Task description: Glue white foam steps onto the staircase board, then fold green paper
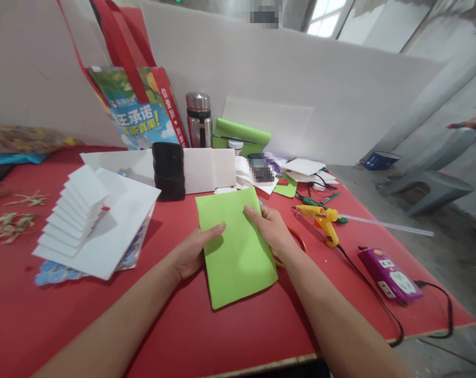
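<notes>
head view: the left hand [191, 252] pinches the left side of a green sheet [240, 257], its thumb flat on the upper face and its fingers tucked behind; the right hand [273, 230] takes the right side a little farther off, thumb likewise on top. each grip is narrow, closed on the green sheet, which is tilted over the near middle of the red worktop [183, 336] (whether its near edge touches down, i cannot tell). beside the right wrist, partly hidden, is an orange-yellow ring [300, 239].

to the right lies a yellow glue gun [320, 215], a clear stick [387, 226] jutting rightward from its back end; nearer, by the right edge, sits a purple power strip [390, 273] with a black cable. to the left, a white stepped piece [70, 220] rests on a white board [133, 202], with something blue-patterned [57, 273] showing beneath, and straw-coloured strands [13, 226] lie farther left.

beyond the green sheet, a black block [169, 173] stands before white panels [198, 170]. along the far side are a printed bag [143, 118] with red straps, a steel flask [199, 126] and a roll of green material [241, 130]. a gray stool [431, 191] stands on the floor, far right.
</notes>
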Motion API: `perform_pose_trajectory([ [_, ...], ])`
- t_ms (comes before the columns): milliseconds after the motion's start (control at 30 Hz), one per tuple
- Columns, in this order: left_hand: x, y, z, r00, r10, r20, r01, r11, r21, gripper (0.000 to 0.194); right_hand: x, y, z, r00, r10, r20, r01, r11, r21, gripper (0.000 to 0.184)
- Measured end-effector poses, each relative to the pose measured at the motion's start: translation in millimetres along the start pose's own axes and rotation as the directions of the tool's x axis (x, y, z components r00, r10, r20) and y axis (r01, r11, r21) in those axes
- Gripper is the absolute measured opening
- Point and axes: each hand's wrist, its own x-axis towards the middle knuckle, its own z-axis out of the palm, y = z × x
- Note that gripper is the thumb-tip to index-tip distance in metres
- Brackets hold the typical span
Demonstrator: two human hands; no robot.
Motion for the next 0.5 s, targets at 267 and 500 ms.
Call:
perform_pose_trajectory([
  [267,-0.6,-1.2,1.1,1.000,0.009,-0.007,-0.008,1.000,0.019,0.057,-3.2,-3.7,2.6,1.000,0.005,-0.009,-0.006,1.000,-0.020,0.051],
  [500,0.8,-2.4,-0.6,1.000,-0.007,0.009,0.007,1.000,0.030,0.055,-3.6,-5.0,2.7,1.000,0.003,-0.013,-0.004,1.000,-0.029,0.054],
])
